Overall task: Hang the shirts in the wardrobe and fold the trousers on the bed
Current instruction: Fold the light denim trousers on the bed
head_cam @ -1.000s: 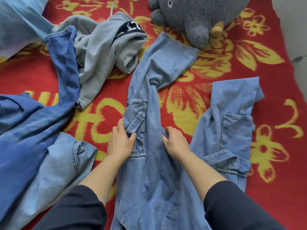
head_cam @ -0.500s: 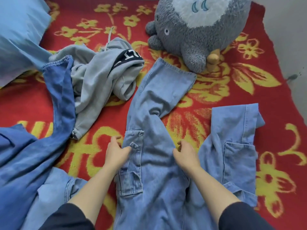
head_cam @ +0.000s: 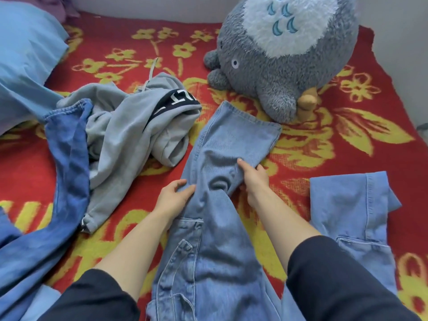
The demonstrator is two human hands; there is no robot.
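Both hands grip one leg of the light blue jeans [head_cam: 220, 239]. The left hand [head_cam: 172, 200] pinches the leg's left edge, thumb on top and fingers curled under the cloth. The right hand [head_cam: 253, 181] holds the opposite edge, fingers curled round a bunched fold of denim. Between the two hands the fabric is creased and gathered. This leg lies lengthwise on the bed, running away from the person, and its stitched hem [head_cam: 250, 118] lies flat just short of a grey plush toy [head_cam: 284, 66]. A cargo pocket [head_cam: 185, 246] with a strap sits on the leg below the left hand. The other leg [head_cam: 354, 212] lies to the right, apart from the held one, with its end folded back on itself. Black sleeves [head_cam: 335, 281] cover both arms down to the forearms. Just left of the held leg lies a crumpled grey hoodie [head_cam: 129, 137], its drawstring trailing upward and a black band with white lettering showing. A darker blue denim garment [head_cam: 67, 172] is draped over the hoodie's left side and runs down to the lower left corner. A light blue pillow [head_cam: 25, 66] sits at the upper left. Everything rests on a red blanket [head_cam: 361, 140] patterned with yellow flowers, which covers the bed up to a pale wall.
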